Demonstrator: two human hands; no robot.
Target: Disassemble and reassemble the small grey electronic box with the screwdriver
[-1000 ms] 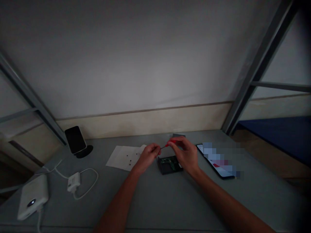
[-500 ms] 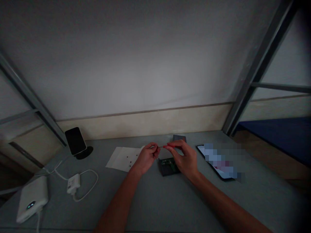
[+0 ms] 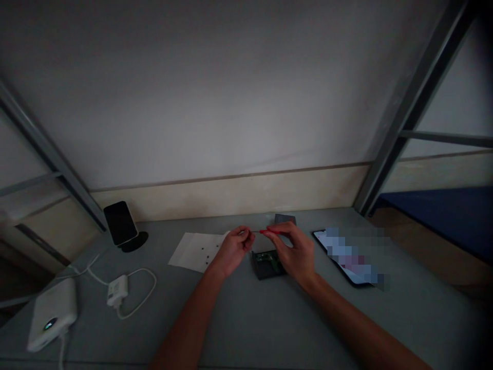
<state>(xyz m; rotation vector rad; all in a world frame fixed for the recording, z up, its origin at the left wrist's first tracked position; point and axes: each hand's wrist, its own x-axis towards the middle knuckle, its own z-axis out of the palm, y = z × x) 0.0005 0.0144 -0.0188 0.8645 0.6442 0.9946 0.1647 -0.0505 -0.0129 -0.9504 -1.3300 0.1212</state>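
Observation:
My right hand (image 3: 296, 252) grips a small screwdriver (image 3: 264, 231) by its red handle, the thin shaft pointing left. At the shaft's tip, the fingers of my left hand (image 3: 234, 249) are pinched together; whatever they hold is too small to make out. Below both hands lies an open dark case (image 3: 265, 270) with a green circuit board (image 3: 267, 257) inside, partly hidden by my right hand. Left of my left hand is a white sheet of paper (image 3: 188, 252) bearing several tiny dark pieces that look like screws.
A dark flat piece (image 3: 285, 219) lies behind my right hand. To the right is a lit phone (image 3: 346, 259). On the left are a dark-screened device on a stand (image 3: 120, 223), a white adapter with cable (image 3: 117, 291) and a white power bank (image 3: 54, 313).
Both hands keep nearly the same pose. The screwdriver and right hand appear shifted very slightly right, with a little more of the red handle showing.

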